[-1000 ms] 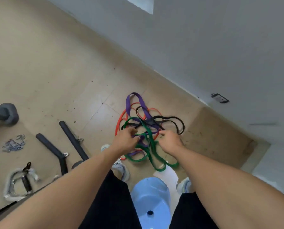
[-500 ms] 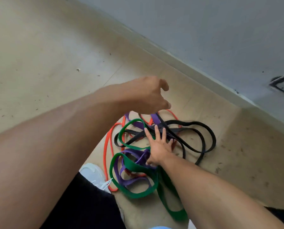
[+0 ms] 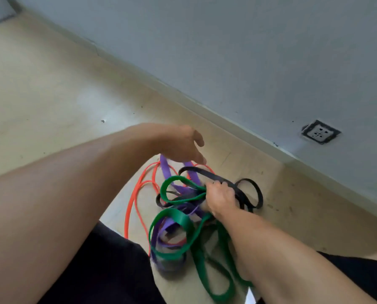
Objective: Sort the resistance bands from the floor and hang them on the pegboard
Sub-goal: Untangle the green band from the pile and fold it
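Still sorting, judging by the tangle: gathering the resistance bands off the floor [image 3: 51,88], with nothing yet separated and no pegboard in view. Right hand [image 3: 221,197] curling round a bunch of strands at the heart of the knot, gripping the black band [image 3: 252,189] together with part of the green band [image 3: 178,220]; exactly which other strands are inside the fist cannot be told. Left hand [image 3: 183,145] hanging just above the far side of the heap, fingers loosely bent and pointing down, holding nothing, hovering over the purple band [image 3: 165,170]. Orange band [image 3: 135,198] lying in long thin loops on the left side of the pile, trailing toward the dark shorts [image 3: 100,270]. All four colours looping through one another close to the base of the grey wall [image 3: 227,51], a socket [image 3: 320,132] sitting low on that wall well to the right.

Left forearm reaching across from the lower left, wrist dropped; right forearm coming up from the lower right, wrist straight, knuckles upward.

Next, probably: pinching one colour with the free hand and drawing it out while the other keeps the rest steady. Calling for a slow pull along the loop's own path, since rubber grabs rubber and a hard tug would likely tighten the knot.
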`<action>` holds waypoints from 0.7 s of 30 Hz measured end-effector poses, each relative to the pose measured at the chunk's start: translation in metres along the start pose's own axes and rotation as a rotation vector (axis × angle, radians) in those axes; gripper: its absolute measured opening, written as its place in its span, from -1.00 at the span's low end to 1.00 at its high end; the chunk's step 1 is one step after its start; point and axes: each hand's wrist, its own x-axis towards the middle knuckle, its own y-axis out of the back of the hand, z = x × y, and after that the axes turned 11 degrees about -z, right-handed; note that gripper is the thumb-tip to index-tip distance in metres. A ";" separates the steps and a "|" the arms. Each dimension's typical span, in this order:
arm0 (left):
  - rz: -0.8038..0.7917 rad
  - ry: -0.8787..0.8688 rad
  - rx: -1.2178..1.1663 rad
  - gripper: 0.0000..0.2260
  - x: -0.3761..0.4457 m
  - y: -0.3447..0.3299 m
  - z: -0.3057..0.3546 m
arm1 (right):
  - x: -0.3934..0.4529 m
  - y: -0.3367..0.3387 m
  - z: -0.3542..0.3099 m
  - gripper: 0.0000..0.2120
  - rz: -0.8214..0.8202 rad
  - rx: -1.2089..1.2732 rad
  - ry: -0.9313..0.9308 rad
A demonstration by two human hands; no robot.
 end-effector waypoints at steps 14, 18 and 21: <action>0.130 -0.078 0.041 -0.47 -0.062 -0.011 0.052 | -0.094 0.175 0.118 -0.67 0.483 -0.188 -0.080; 0.140 -0.193 -0.091 -0.48 -0.064 -0.015 0.074 | -0.116 0.192 0.118 -0.62 0.407 -0.226 0.118; 0.119 -0.172 0.014 -0.44 -0.061 -0.005 0.082 | -0.121 0.201 0.118 -0.62 0.314 -0.193 0.205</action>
